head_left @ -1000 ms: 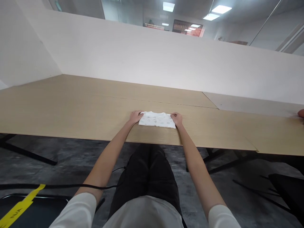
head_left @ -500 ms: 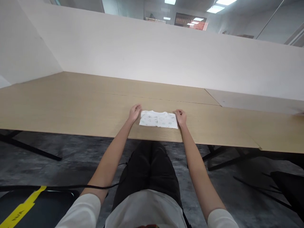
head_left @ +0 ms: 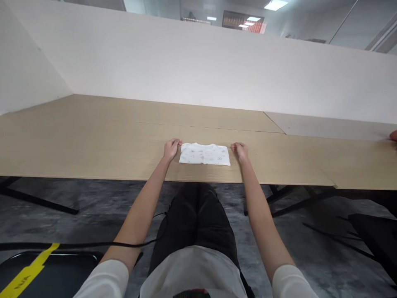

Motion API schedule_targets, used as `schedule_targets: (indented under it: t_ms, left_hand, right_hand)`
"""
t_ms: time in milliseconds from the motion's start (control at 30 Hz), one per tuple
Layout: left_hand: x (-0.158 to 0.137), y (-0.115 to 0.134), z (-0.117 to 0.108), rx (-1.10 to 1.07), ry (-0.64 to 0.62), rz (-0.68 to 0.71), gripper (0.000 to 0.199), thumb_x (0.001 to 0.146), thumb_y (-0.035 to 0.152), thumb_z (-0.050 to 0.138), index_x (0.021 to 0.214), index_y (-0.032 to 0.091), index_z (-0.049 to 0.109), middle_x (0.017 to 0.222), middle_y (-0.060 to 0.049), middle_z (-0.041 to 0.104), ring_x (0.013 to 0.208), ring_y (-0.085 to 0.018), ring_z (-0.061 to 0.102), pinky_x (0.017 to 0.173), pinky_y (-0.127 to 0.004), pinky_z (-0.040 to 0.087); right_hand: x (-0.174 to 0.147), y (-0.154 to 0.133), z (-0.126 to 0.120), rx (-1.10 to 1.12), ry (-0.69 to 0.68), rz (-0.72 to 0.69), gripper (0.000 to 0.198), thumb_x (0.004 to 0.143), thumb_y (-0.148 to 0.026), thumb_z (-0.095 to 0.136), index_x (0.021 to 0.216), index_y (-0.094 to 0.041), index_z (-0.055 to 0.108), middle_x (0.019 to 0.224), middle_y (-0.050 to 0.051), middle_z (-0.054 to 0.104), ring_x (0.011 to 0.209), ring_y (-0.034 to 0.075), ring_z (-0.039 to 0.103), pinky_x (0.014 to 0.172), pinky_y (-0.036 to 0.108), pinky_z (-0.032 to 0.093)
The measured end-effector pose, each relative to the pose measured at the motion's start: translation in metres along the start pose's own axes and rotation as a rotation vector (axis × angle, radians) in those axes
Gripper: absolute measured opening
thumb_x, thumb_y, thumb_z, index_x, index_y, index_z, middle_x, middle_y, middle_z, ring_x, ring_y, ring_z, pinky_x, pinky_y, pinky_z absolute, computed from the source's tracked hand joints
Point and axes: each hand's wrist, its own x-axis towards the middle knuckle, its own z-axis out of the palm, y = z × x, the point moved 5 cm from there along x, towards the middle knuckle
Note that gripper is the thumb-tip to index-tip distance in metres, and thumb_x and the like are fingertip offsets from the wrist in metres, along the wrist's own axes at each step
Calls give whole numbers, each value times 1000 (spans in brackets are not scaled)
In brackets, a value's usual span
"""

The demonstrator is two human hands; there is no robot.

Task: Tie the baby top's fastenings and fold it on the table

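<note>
A small white garment [head_left: 204, 155] with a scattered faint print lies folded into a flat, wide rectangle on the wooden table. Its curved neckline faces away from me, and a line runs down its middle. My left hand [head_left: 171, 149] rests at its upper left corner, fingers curled together; whether the fingertips touch the cloth I cannot tell. On the other side, my right hand [head_left: 240, 151] is a short gap away from the right edge, with curled fingers and nothing visible in them.
The light wooden table [head_left: 102, 136] runs across in front of me, backed by a white partition [head_left: 198, 66]. Part of another person's hand [head_left: 393, 135] shows at the far right edge. A black chair with a yellow tag [head_left: 27, 277] stands at lower left, crossed by a black cable [head_left: 93, 244].
My right hand has moved off the garment's right edge, and my left hand has drawn slightly outward. Another person's hand has appeared at the far right. The view has shifted a little.
</note>
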Motion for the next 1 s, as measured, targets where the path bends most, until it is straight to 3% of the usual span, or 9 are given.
schedule_targets:
  t_ms: [100,133,233,300,400,567,667,800,1000]
  left_hand:
    - [0,1,-1,-21,17,-3,36,85,40,40,83,14,65,81,-9,69,77,-18,64,79,-31,49]
    - [0,2,-1,-23,21,-4,35,85,39,41,83,14,65,81,-9,69,77,-18,64,78,-31,49]
    - [-1,4,1,12,17,0,34,85,37,41,82,14,66,84,-10,70,82,-20,63,81,-31,48]
    - [-1,7,2,57,-2,24,33,85,38,43,84,14,67,92,-10,70,89,-21,63,86,-33,46]
    - [-2,12,7,131,-75,94,34,84,42,48,89,16,69,102,-10,69,98,-24,60,90,-34,44]
    - [-3,14,13,265,-192,210,36,80,46,54,94,17,71,103,-10,67,100,-25,59,92,-37,44]
    - [-3,12,13,304,-191,199,36,75,45,60,93,16,70,102,-11,67,97,-26,59,90,-38,45]
    - [-5,13,11,302,-189,173,37,72,45,62,92,15,69,99,-10,68,95,-25,60,88,-37,46]
    - [-10,19,8,203,-152,92,34,70,44,63,86,14,67,90,-9,68,86,-23,61,80,-35,48]
  right_hand:
    - [2,13,-43,197,-51,137,13,80,-30,47,76,-20,54,70,7,62,77,21,64,76,39,55]
    - [1,16,-65,180,23,152,13,80,-29,45,79,-20,54,73,8,62,80,22,64,78,41,55]
    - [-11,16,-136,-86,534,98,23,81,-25,39,93,-17,55,92,13,62,95,25,61,91,47,47]
    - [-22,3,-156,-296,731,-23,29,79,-23,38,101,-13,56,104,17,61,106,27,57,98,47,41]
    - [-26,-21,-129,-447,604,-214,33,81,-22,37,104,-11,58,110,18,61,110,26,54,99,42,38]
    - [-22,-48,-11,-611,-49,-322,38,88,-24,35,109,-6,60,117,20,61,108,24,54,96,35,38]
    - [-22,-53,40,-643,-254,-330,31,88,-26,44,101,-9,66,109,15,67,97,20,58,88,29,41]
    - [-18,-52,60,-669,-290,-273,18,82,-21,54,84,-12,69,94,13,71,84,20,61,78,29,42]
    - [-11,-73,42,-480,-255,-288,14,77,-25,56,80,-14,65,89,9,70,84,18,61,78,28,44]
